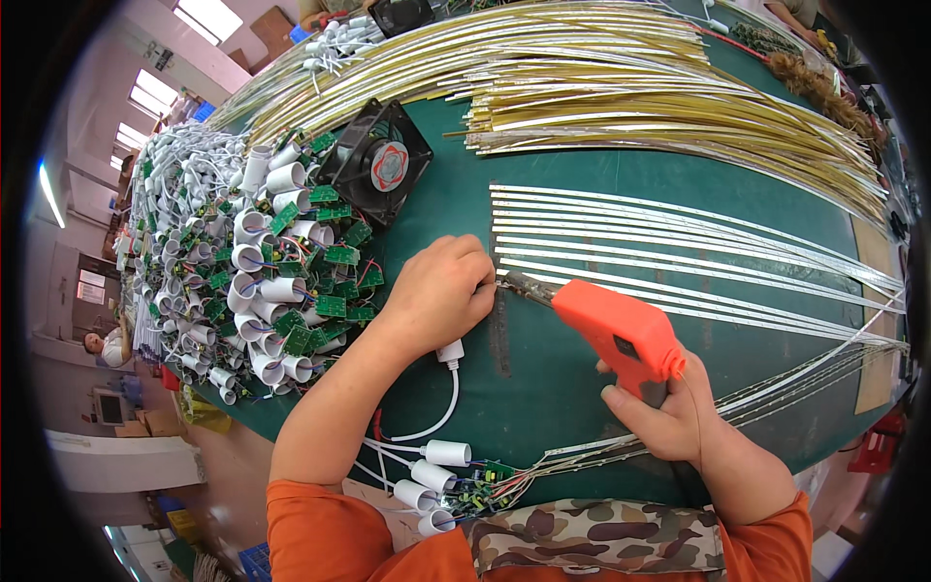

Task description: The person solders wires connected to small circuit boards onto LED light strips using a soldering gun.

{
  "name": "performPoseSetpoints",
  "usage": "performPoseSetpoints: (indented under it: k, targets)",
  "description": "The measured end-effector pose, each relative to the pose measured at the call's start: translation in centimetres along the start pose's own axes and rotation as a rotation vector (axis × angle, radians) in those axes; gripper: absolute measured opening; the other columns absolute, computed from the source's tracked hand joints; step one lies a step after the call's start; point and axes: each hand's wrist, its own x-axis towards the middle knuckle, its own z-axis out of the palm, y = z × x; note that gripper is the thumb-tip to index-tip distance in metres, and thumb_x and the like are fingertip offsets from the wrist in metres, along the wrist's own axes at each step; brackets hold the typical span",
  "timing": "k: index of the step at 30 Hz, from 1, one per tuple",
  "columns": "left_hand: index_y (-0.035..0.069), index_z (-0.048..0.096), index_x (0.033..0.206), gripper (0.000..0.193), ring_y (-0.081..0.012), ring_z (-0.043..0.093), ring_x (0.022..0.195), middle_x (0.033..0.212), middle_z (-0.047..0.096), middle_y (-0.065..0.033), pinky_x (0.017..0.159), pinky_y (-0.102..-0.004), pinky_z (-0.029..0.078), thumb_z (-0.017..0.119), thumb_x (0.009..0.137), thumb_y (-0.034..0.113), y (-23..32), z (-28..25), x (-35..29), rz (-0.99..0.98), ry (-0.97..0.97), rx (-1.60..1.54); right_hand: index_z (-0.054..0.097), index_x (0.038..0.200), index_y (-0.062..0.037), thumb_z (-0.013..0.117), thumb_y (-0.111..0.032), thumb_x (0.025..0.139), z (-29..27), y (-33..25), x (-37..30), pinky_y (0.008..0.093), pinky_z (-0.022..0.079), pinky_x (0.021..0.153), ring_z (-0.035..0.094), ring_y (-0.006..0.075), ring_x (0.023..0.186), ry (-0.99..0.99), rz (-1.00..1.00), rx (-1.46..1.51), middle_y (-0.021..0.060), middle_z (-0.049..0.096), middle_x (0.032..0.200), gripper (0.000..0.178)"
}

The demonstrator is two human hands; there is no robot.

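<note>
- Your left hand sits curled near the middle of the green table, fingers pressed together over the near end of a white LED strip; keep that end pinned flat so it cannot skate.
- Your right hand wraps the grip of the orange glue gun, fingers closed round it. The nozzle points left and meets the strip end just beside your left fingertips.
- Judging from how close the tip is, keep your fingertips back from the hot nozzle and feed the glue gently.
- The other white strips fan toward the right edge; hold the gun clear of them.
- A white cap on its cord lies just below your left wrist, toward the near edge; don't snag it.
- The fan and the pile of white tubes and green boards stay at the left edge.
</note>
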Motion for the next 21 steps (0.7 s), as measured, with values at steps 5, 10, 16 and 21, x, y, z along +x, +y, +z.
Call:
performPoseSetpoints:
  k: [5, 10, 16, 21]
  targets:
    - [0.006, 0.06, 0.075, 0.009, -0.0303, 0.059, 0.085, 0.085, 0.06, -0.0071, 0.074, -0.0423, 0.049, 0.069, 0.075, 0.009, 0.1, 0.1, 0.2, -0.007, -0.003, 0.01, 0.052, 0.134, 0.0, 0.072, -0.009, 0.083, 0.0, 0.0, 0.1, 0.0351, 0.053, 0.083, 0.069, 0.0244, 0.09, -0.008, -0.031, -0.056, 0.0131, 0.069, 0.104, 0.056]
    - [0.006, 0.06, 0.074, 0.008, -0.0297, 0.059, 0.084, 0.083, 0.06, -0.0066, 0.073, -0.0419, 0.05, 0.068, 0.074, 0.009, 0.3, 0.1, 0.3, -0.02, -0.003, 0.028, 0.054, 0.132, -0.0015, 0.072, -0.011, 0.082, 0.3, 0.6, 0.1, 0.0362, 0.053, 0.082, 0.069, 0.0265, 0.087, 0.015, -0.006, -0.013, 0.013, 0.068, 0.102, 0.054]
    - [0.007, 0.06, 0.073, 0.008, -0.0293, 0.059, 0.083, 0.082, 0.06, -0.0065, 0.073, -0.0418, 0.05, 0.068, 0.074, 0.01, 0.3, 0.1, 0.4, -0.028, -0.007, 0.03, 0.055, 0.131, -0.0018, 0.072, -0.011, 0.082, 0.0, -0.1, 0.1, 0.036, 0.053, 0.08, 0.067, 0.0248, 0.083, 0.005, -0.012, -0.079, 0.0117, 0.067, 0.099, 0.053]
    - [0.006, 0.061, 0.074, 0.008, -0.0297, 0.059, 0.084, 0.083, 0.06, -0.0069, 0.074, -0.0421, 0.049, 0.067, 0.075, 0.01, 0.1, 0.1, 0.4, -0.021, -0.005, 0.017, 0.055, 0.13, -0.0013, 0.072, -0.011, 0.082, -0.2, -0.5, -0.3, 0.0342, 0.052, 0.078, 0.065, 0.0212, 0.08, 0.006, 0.038, -0.025, 0.0104, 0.066, 0.096, 0.052]
